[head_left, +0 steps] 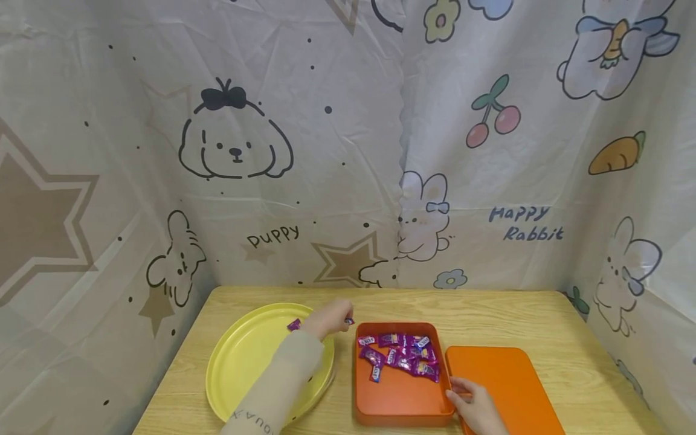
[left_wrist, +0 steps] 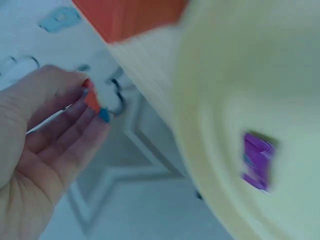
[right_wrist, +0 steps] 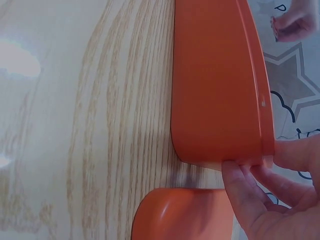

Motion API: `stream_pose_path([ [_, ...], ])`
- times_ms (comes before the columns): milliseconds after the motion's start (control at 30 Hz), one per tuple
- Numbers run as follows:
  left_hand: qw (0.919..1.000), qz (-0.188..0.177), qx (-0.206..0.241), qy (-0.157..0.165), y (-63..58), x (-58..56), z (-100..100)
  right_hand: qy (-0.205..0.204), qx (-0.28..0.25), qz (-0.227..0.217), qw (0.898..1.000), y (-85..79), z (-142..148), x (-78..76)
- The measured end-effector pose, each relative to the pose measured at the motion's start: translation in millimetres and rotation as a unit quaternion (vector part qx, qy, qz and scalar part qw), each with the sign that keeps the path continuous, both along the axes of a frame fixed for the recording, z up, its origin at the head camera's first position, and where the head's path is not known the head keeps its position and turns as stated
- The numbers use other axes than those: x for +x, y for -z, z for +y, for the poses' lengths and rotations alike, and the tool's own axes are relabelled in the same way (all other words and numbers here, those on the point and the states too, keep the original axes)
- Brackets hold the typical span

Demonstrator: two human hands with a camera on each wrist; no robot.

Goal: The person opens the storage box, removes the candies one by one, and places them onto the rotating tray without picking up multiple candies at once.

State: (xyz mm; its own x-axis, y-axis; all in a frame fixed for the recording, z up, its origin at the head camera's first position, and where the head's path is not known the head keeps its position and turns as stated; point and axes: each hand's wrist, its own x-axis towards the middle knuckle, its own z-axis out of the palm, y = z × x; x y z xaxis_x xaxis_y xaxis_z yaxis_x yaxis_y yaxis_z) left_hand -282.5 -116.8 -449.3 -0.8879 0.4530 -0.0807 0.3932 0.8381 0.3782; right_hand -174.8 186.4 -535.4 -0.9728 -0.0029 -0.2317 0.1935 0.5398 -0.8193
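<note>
My left hand (head_left: 333, 318) is raised between the yellow plate (head_left: 247, 362) and the orange box (head_left: 397, 400). Between thumb and fingertips it pinches a small wrapped candy (left_wrist: 92, 100), with red, orange and blue showing on its wrapper. One purple wrapped candy (left_wrist: 258, 161) lies on the plate, near its far edge in the head view. Inside the box, several purple wrapped candies (head_left: 402, 361) cluster toward the far side. With thumb and fingers, my right hand (head_left: 476, 406) grips the box's right wall near its front corner.
An orange lid (head_left: 505, 386) lies flat to the right of the box, partly behind the right hand. Everything stands on a light wooden table (head_left: 380, 302). Behind and beside the table hangs a patterned curtain (head_left: 348, 151).
</note>
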Motion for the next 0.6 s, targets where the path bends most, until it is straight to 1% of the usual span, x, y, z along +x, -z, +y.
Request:
stream_pose_path([
  [100,0.9991,0.028,0.007,-0.032,7.4,-1.6,-21,0.001,0.001,-0.003,1.000,0.4,0,-0.3],
  [167,0.9975,0.029,0.018,-0.062,12.7,-2.5,-35,0.003,0.001,-0.003,1.000,0.4,0,-0.2],
  [233,0.9952,0.037,0.016,-0.089,17.7,-3.0,-47,0.004,0.000,-0.002,1.000,0.5,0,-0.2],
  [333,0.9909,0.046,0.006,-0.126,25.8,-5.3,-64,0.005,0.002,0.002,1.000,0.8,1,0.0],
  [400,0.9873,0.066,-0.004,-0.144,32.1,-8.1,-75,0.005,0.001,0.003,1.000,1.0,1,0.0],
  [467,0.9829,0.081,-0.005,-0.166,37.4,-8.9,-85,0.006,0.001,0.003,1.000,1.1,1,0.1],
  [567,0.9769,0.095,-0.010,-0.192,43.9,-7.1,-98,0.007,-0.001,0.002,1.000,1.2,1,0.2],
  [600,0.9755,0.092,-0.010,-0.200,45.1,-5.2,-102,0.007,-0.002,0.003,1.000,1.3,1,0.2],
])
